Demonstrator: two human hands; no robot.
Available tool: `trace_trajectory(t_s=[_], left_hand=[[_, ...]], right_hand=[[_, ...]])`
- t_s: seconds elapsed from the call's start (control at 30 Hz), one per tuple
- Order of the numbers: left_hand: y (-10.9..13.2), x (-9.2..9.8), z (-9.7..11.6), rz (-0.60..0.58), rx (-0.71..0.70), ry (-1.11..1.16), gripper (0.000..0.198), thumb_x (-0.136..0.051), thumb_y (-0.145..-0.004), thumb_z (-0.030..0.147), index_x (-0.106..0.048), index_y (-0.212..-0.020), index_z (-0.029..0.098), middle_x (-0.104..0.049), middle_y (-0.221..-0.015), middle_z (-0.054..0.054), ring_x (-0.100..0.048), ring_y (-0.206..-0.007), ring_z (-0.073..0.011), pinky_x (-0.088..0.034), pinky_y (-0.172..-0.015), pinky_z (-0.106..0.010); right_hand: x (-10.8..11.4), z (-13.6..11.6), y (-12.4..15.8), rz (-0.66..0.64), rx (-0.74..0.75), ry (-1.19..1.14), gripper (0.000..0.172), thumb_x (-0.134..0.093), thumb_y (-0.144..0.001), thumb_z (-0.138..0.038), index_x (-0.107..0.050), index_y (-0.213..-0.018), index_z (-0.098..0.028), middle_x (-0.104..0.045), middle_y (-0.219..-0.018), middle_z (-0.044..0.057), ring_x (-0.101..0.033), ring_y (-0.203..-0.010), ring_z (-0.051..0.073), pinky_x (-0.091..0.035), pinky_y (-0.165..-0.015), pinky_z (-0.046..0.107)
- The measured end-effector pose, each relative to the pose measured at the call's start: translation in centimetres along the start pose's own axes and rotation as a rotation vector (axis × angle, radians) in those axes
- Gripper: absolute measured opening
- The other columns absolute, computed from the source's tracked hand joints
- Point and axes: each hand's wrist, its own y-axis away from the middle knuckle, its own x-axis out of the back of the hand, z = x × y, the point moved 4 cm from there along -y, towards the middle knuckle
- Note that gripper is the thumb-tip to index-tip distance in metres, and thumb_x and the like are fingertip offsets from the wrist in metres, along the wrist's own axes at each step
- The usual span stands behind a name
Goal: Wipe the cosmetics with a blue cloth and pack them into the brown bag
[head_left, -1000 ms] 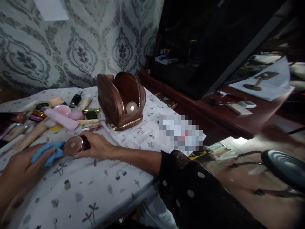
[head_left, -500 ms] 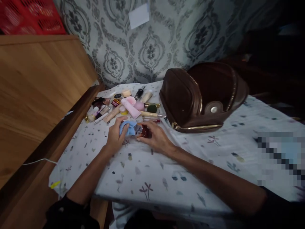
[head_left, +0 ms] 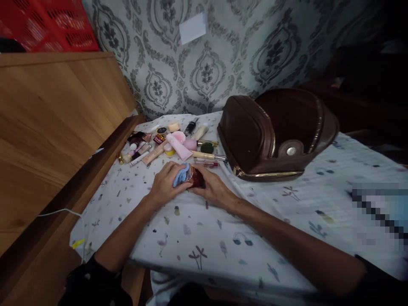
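Observation:
My left hand (head_left: 167,182) is closed round a bunched light-blue cloth (head_left: 181,175), which presses against the end of a small reddish-brown container (head_left: 196,177). That container, shiny and jar- or bottle-like, lies sideways in the grip of my right hand (head_left: 215,188). Its far end is partly covered by my fingers. Just beyond my hands are a pink tube (head_left: 179,146), a thin red-ended lip tube (head_left: 207,163) and several other cosmetics in a loose pile.
A brown leather bag (head_left: 248,131) stands unzipped at the right of the patterned tablecloth (head_left: 178,238). A wooden panel (head_left: 60,119) rises along the left, with a red basket (head_left: 60,25) above it. A white cable (head_left: 65,210) hangs at the left edge.
My left hand has moved in toward the container and wraps its cloth against the end. My right hand still holds the container. The view has shifted slightly.

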Motion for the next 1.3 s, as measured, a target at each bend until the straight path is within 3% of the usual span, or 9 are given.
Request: trace_trajectory(t_s=[0.23,0.4,0.6,0.77,0.97,1.13,1.3], left_hand=[[0.3,0.0,1.0,0.116,-0.145,-0.07,0.022,-0.061,-0.093,0.039,-0.063,-0.104,0.02,-0.064,-0.091,-0.006,-0.061,-0.087,-0.0201,-0.051,-0.077,-0.032],[0.5,0.3,2.4,0.212,-0.309,-0.181,0.018,-0.063,-0.092,0.03,-0.063,-0.106,0.019,-0.064,-0.094,-0.007,-0.06,-0.085,-0.0183,-0.052,-0.074,-0.03],[0.2,1.0,4.0,0.198,-0.434,-0.264,0.014,-0.059,-0.093,0.026,-0.068,-0.102,0.019,-0.063,-0.093,-0.008,-0.057,-0.083,-0.018,-0.051,-0.071,-0.029],[-0.1,1.5,4.5,0.204,-0.383,-0.247,0.013,-0.057,-0.093,0.022,-0.069,-0.093,0.018,-0.063,-0.09,-0.008,-0.054,-0.078,-0.0168,-0.047,-0.067,-0.028],[-0.3,1.9,3.7,0.189,-0.251,-0.178,0.018,-0.052,-0.095,0.022,-0.067,-0.087,0.017,-0.06,-0.085,-0.007,-0.053,-0.078,-0.018,-0.045,-0.069,-0.031],[-0.7,1.9,0.8,0.122,0.03,0.014,0.03,-0.046,-0.099,0.031,-0.062,-0.077,0.018,-0.057,-0.08,-0.004,-0.054,-0.079,-0.0184,-0.044,-0.074,-0.032],[-0.5,0.4,-2.1,-0.025,0.333,0.379,0.04,-0.047,-0.096,0.046,-0.059,-0.071,0.017,-0.055,-0.073,-0.001,-0.054,-0.072,-0.0159,-0.043,-0.071,-0.029]], right_hand=[[0.2,-0.1,-0.1,0.046,-0.057,-0.013,0.058,-0.076,-0.07,-0.023,-0.054,-0.123,-0.019,-0.069,-0.112,0.008,-0.066,-0.1,0.024,-0.051,-0.093,0.039],[0.2,0.1,-0.2,0.109,-0.063,0.084,0.066,-0.079,-0.068,-0.026,-0.054,-0.128,-0.017,-0.069,-0.115,0.011,-0.066,-0.105,0.028,-0.052,-0.094,0.043],[0.0,0.2,0.4,0.11,0.065,0.197,0.086,-0.076,-0.074,-0.026,-0.035,-0.15,-0.022,-0.061,-0.126,0.015,-0.06,-0.115,0.032,-0.05,-0.098,0.051],[-0.5,-1.1,0.8,0.083,0.226,0.323,0.098,-0.072,-0.078,-0.016,-0.016,-0.157,-0.027,-0.059,-0.122,0.013,-0.058,-0.111,0.032,-0.051,-0.095,0.055],[-0.9,-1.9,0.8,0.046,0.288,0.358,0.101,-0.068,-0.08,-0.01,-0.007,-0.158,-0.03,-0.057,-0.126,0.012,-0.055,-0.116,0.034,-0.05,-0.098,0.058],[-1.0,-1.7,0.7,0.017,0.29,0.348,0.094,-0.07,-0.08,-0.012,-0.018,-0.156,-0.03,-0.056,-0.132,0.012,-0.053,-0.123,0.033,-0.047,-0.103,0.057],[-0.6,-1.4,0.5,0.033,0.201,0.312,0.079,-0.077,-0.074,-0.017,-0.042,-0.144,-0.026,-0.059,-0.127,0.012,-0.057,-0.119,0.033,-0.05,-0.1,0.055]])
